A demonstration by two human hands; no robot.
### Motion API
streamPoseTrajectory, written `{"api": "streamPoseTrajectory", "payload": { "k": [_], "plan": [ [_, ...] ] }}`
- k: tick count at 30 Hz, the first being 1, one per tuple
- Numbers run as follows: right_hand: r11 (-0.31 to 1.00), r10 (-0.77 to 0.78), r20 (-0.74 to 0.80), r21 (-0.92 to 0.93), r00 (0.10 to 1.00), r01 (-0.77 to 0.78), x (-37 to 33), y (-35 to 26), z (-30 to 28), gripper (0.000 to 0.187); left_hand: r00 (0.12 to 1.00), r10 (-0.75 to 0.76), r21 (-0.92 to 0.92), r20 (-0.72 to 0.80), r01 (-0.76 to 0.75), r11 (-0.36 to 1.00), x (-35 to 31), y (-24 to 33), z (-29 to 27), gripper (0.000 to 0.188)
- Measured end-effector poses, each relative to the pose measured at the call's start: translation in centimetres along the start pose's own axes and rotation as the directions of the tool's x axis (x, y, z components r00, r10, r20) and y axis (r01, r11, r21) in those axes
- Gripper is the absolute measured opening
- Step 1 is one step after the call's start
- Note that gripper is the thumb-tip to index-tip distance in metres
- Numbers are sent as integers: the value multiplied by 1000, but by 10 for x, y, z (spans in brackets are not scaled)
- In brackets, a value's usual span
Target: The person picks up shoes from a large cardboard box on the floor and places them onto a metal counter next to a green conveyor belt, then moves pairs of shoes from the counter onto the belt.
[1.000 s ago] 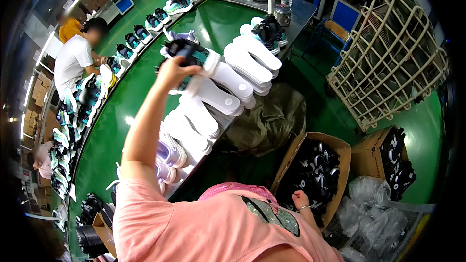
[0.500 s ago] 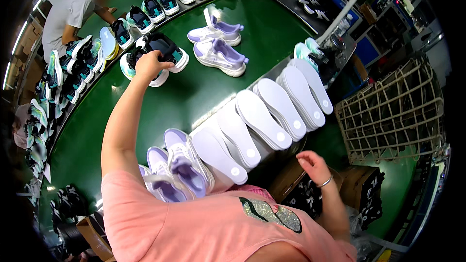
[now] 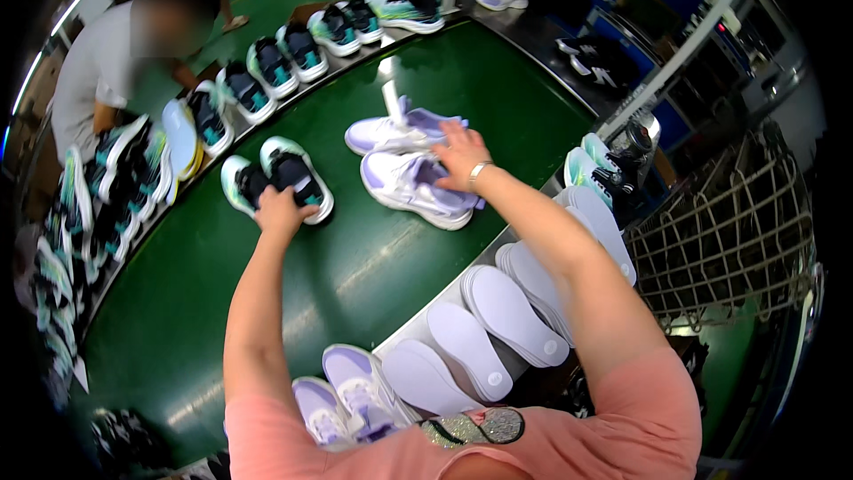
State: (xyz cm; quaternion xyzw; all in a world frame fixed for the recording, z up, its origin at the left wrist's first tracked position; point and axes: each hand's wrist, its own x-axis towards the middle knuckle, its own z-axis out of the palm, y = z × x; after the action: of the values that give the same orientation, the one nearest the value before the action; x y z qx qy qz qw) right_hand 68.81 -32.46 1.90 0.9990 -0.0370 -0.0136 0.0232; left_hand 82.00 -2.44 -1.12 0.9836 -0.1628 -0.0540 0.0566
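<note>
A pair of black sneakers with mint-green edges and white soles (image 3: 306, 180) rests side by side on the green work surface (image 3: 213, 293). My left hand (image 3: 283, 210) grips the pair at the heels, its fingertips partly hidden against the dark linings and its thumb out to the right. To their right stands a pair of white and lilac sneakers (image 3: 391, 180), the farther one with a white tongue or strap sticking up. Over the heels of this pair lies my right hand (image 3: 461, 156), fingers spread across both shoes and touching them; a bracelet circles that wrist.
Stacks of pale insoles (image 3: 511, 302) line the near ledge, with more lilac sneakers (image 3: 360, 382) at their left end. Black-and-mint sneakers (image 3: 271, 69) stand along the far curved rim. A co-worker (image 3: 124, 62) bends there at left. A metal post (image 3: 684, 53) rises at right beside a netted basket (image 3: 729, 222).
My right hand has come up from the lower right onto the lilac sneakers. With my left hand on them, the black sneakers have come nearer and now sit level. The view has shifted.
</note>
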Motion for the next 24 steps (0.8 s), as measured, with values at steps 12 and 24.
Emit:
{"api": "streamPoseTrajectory", "payload": {
  "k": [12, 24],
  "plan": [
    [969, -205, 503, 225, 840, 102, -22, -9, -5, 53, 643, 713, -314, -281, -763, 565, -60, 124, -29, 58],
    [519, 746, 298, 301, 595, -800, -235, 298, 21, 59, 553, 585, 208, 593, -807, 552, -33, 231, -29, 88]
  ]
}}
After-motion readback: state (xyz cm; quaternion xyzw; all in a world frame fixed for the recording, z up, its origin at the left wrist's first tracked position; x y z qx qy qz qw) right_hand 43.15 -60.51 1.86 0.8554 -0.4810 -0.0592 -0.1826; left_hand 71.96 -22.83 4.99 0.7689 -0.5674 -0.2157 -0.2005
